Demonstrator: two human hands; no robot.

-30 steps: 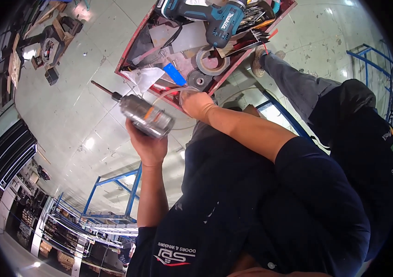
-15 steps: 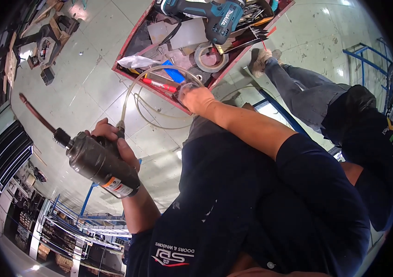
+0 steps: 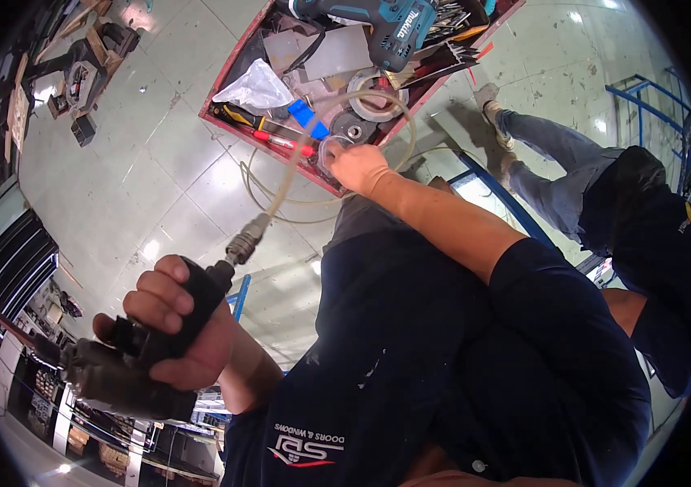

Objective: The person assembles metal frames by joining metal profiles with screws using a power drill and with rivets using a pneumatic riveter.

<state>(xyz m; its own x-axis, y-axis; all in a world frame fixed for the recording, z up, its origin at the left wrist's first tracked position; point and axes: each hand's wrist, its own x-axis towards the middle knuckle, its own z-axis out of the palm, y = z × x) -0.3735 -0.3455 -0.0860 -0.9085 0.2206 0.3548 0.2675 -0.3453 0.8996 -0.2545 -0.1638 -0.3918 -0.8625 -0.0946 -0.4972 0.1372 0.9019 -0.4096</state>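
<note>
My left hand (image 3: 187, 325) is wrapped round the black grip of an air screwdriver (image 3: 122, 381), a dark pistol-shaped tool with a long thin bit pointing left. A clear air hose (image 3: 287, 174) runs from its metal coupling (image 3: 246, 237) and loops over the toolbox. My right hand (image 3: 362, 169) reaches into the near corner of the red toolbox (image 3: 220, 81), fingers closed at a clear round plastic container (image 3: 329, 148); what they pinch is hidden. Beside it lie a red marker (image 3: 280, 144), a blue piece (image 3: 308, 118) and a grey disc (image 3: 353, 131).
The box also holds a teal-and-black cordless tool (image 3: 398, 40), a tape roll (image 3: 359, 108), a white plastic bag (image 3: 254, 88) and a yellow-black handled tool (image 3: 238, 116). Another person (image 3: 561, 154) is at the right. Blue metal frames (image 3: 642, 93) stand at the far right.
My left hand has turned the air screwdriver so its grip and coupling face up and its body sits lower left. The hose has swung right, uncovering the white bag. The other person's legs have shifted.
</note>
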